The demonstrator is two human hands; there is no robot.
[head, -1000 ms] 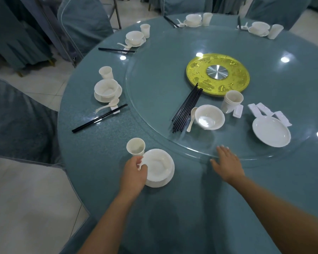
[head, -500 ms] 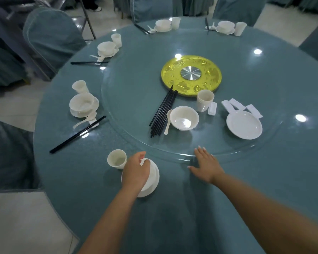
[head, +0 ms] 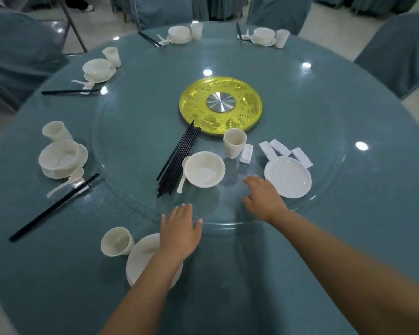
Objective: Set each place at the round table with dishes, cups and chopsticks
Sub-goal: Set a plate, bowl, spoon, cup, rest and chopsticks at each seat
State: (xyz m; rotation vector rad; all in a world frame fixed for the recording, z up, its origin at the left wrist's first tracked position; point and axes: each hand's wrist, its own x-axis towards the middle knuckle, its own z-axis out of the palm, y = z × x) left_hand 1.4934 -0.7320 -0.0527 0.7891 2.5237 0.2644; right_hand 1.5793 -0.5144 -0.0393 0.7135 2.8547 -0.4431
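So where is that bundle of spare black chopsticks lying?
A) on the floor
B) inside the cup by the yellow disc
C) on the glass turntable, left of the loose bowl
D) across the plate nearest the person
C: the bundle of black chopsticks lies flat on the glass turntable, just left of the spoon and loose bowl.

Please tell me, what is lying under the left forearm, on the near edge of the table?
A white round plate lies there, beside a white plastic cup. The left hand and forearm cover its right part, so whether a bowl sits on it cannot be seen.
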